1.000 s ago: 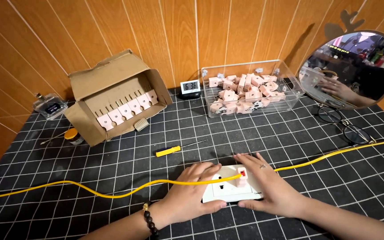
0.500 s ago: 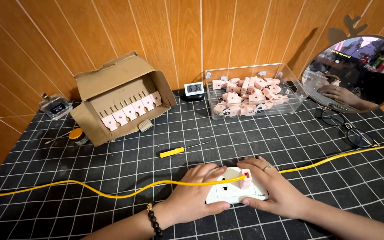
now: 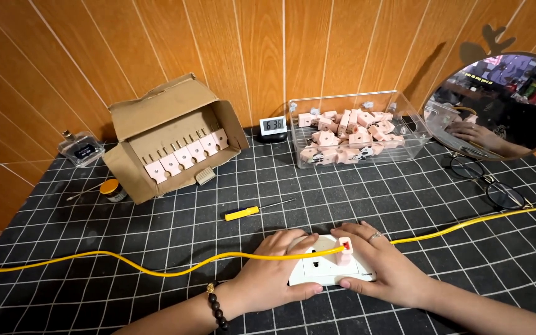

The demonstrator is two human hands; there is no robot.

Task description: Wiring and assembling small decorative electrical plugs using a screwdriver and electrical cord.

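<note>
A white socket block (image 3: 321, 268) lies flat on the black grid mat near the front edge. My left hand (image 3: 272, 279) rests over its left side, fingers curled on top. My right hand (image 3: 384, 268) covers its right side, with the fingers touching a small pink plug part (image 3: 345, 249) on the block. A yellow cable (image 3: 125, 263) comes in from the left across my left hand up to the pink part. A second stretch of yellow cable (image 3: 479, 221) leaves to the right from behind my right hand.
A yellow-handled screwdriver (image 3: 250, 211) lies just beyond my hands. Farther back stand an open cardboard box (image 3: 172, 133) of pink parts, a clear bin (image 3: 358, 133) of pink pieces and a small digital clock (image 3: 273, 126). Right: round mirror (image 3: 497, 102), glasses (image 3: 491, 183). Left: small tin (image 3: 113, 189).
Both hands stay on the socket block with only slight finger shifts. The camera has tilted a little, so everything sits a bit lower in view.
</note>
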